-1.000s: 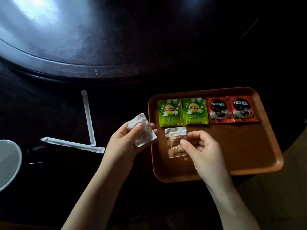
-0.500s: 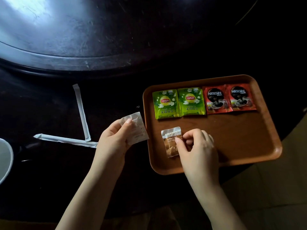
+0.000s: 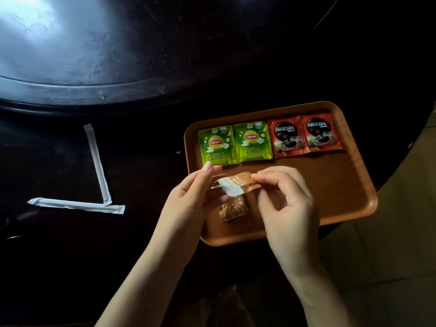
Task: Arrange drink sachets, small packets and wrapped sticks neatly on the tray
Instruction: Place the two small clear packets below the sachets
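An orange-brown tray point(image 3: 342, 185) lies on the dark table. Along its far edge sit two green Lipton sachets point(image 3: 218, 146) point(image 3: 253, 141) and two red Nescafe sachets point(image 3: 286, 136) point(image 3: 320, 133), side by side in a row. A small brown packet point(image 3: 233, 210) lies flat on the tray near its left front. Just above it, a second small packet point(image 3: 237, 185), white and brown, is pinched at its left end by my left hand point(image 3: 188, 199) and at its right end by my right hand point(image 3: 285, 199). Two white wrapped sticks point(image 3: 98, 162) point(image 3: 75, 205) lie on the table to the left, forming an L.
A large dark round turntable point(image 3: 118, 67) rises behind the tray and the sticks. The table's curved edge runs past the tray's right side, with pale tiled floor point(image 3: 389, 256) beyond it.
My left hand carried its small packet right, over the tray. My right hand let go of the brown packet lying on the tray and took hold of the held packet's other end.
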### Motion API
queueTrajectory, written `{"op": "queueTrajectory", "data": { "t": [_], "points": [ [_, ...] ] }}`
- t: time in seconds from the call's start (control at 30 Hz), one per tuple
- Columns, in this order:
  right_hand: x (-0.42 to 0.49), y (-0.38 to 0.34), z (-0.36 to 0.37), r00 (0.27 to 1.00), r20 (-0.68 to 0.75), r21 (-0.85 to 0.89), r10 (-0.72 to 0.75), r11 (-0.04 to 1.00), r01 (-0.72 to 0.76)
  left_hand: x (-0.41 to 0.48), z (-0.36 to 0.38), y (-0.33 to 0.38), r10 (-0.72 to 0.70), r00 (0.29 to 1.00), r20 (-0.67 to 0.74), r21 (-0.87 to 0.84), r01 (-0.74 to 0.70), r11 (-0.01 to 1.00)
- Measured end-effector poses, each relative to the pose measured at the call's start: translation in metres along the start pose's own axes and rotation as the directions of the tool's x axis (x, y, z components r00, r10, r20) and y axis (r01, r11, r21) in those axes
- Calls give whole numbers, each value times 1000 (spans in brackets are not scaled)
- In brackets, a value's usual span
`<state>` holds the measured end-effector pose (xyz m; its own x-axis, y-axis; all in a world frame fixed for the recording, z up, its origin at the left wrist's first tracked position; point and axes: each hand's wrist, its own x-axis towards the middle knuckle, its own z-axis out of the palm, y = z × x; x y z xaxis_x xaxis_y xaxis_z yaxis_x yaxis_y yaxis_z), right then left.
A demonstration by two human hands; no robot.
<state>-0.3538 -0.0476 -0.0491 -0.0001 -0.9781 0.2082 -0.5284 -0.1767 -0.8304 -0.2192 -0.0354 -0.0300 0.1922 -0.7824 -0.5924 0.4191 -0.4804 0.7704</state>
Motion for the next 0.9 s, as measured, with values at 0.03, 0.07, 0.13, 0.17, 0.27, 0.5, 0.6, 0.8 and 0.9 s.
{"op": "queueTrajectory", "data": {
  "t": [0.03, 0.07, 0.13, 0.17, 0.27, 0.5, 0.6, 0.8, 0.9],
  "points": [
    [-2, 0, -1, 999, -22, -64, -43, 997, 41, -1, 1, -1, -32, 999, 24, -20, 32, 999],
    [-4, 1, -1, 996, -23, -102, -81, 992, 78, -3, 2, -1, -60, 996, 61, -43, 63, 997],
    [-8, 2, -2, 991, 11, -82, -133, 988, 134, -6, 5, -3, -79, 990, 116, -74, 87, 993],
    [-9, 4, -3, 991, 33, -31, -131, 991, 132, -6, 5, -4, -67, 991, 113, -68, 75, 995],
    [-8, 10, -8, 996, 84, 165, -30, 986, 16, -5, 3, -8, 41, 998, 52, 129, -48, 990],
    [17, 12, -22, 867, 461, 92, 191, 961, -261, -1, 5, -6, 110, 979, 169, 352, -164, 921],
    [26, 14, -26, 879, 391, 85, 273, 940, -330, 1, 5, -9, 293, 951, 103, 520, -302, 799],
    [16, 28, -19, 878, 214, -96, 429, 904, -418, 2, 2, -33, 580, 792, 189, 873, -406, 270],
    [9, 28, -15, 941, 125, -436, 315, 869, -233, -1, 2, -42, 550, 787, 278, 924, -375, 69]
  ]
}}
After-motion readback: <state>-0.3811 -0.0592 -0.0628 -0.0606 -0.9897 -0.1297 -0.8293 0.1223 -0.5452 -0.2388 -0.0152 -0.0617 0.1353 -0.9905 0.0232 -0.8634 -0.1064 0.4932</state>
